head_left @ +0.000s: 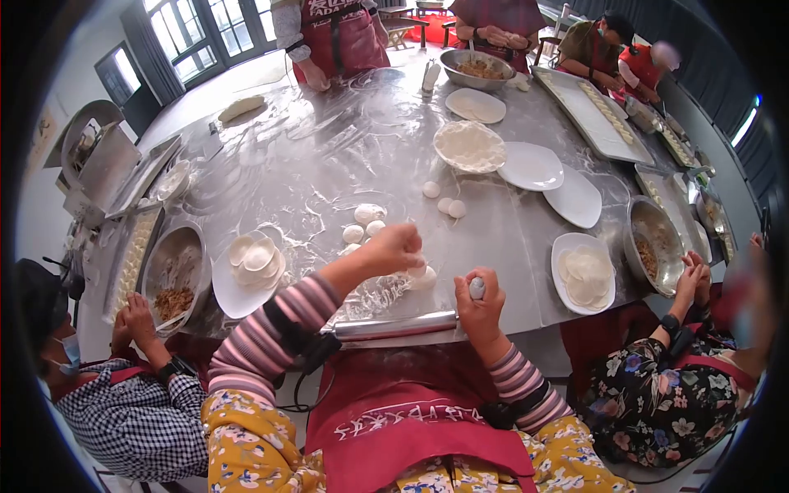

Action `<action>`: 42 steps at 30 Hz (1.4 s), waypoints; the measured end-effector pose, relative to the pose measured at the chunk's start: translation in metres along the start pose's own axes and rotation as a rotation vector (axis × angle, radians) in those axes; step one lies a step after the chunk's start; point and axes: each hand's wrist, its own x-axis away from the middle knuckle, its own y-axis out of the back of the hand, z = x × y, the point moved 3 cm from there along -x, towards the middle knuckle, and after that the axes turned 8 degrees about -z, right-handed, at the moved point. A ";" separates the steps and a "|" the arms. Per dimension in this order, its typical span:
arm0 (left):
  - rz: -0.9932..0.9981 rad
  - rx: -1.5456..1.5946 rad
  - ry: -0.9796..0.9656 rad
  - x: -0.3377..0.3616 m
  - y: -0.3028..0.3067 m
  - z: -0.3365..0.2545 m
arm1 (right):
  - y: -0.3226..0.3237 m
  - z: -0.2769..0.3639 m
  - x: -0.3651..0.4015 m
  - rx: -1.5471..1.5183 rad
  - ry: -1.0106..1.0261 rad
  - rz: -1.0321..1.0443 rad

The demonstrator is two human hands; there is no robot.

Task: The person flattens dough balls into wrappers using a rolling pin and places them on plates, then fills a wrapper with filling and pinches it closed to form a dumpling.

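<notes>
Pink-and-dark stripes noted on sleeves (253,338); white lettering borne by crimson apron (411,448); flowers on yellow seen on blouse (246,435). Rolling pin (394,326) recorded as silver, dough balls (370,214) as white. Near left: shirt (127,423) checked black-and-white.

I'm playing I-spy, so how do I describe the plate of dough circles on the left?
Find the big metal table, then the metal bowl at its near left corner. Just right of it sits the white plate of dough circles. A similar plate is right of the wearer's right hand; this one is left of the dough balls.
</notes>
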 end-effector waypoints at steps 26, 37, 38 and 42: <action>-0.381 -0.188 -0.001 0.060 -0.012 0.043 | -0.018 -0.009 -0.010 0.053 0.017 0.004; -0.256 -0.333 0.037 0.057 -0.018 0.024 | -0.050 -0.017 -0.035 0.066 0.025 0.013; -0.178 -0.296 0.036 0.054 -0.020 0.023 | -0.044 -0.017 -0.036 0.075 0.035 0.015; -0.153 -0.354 -0.027 0.059 -0.014 0.032 | -0.010 -0.009 -0.004 0.120 0.056 0.028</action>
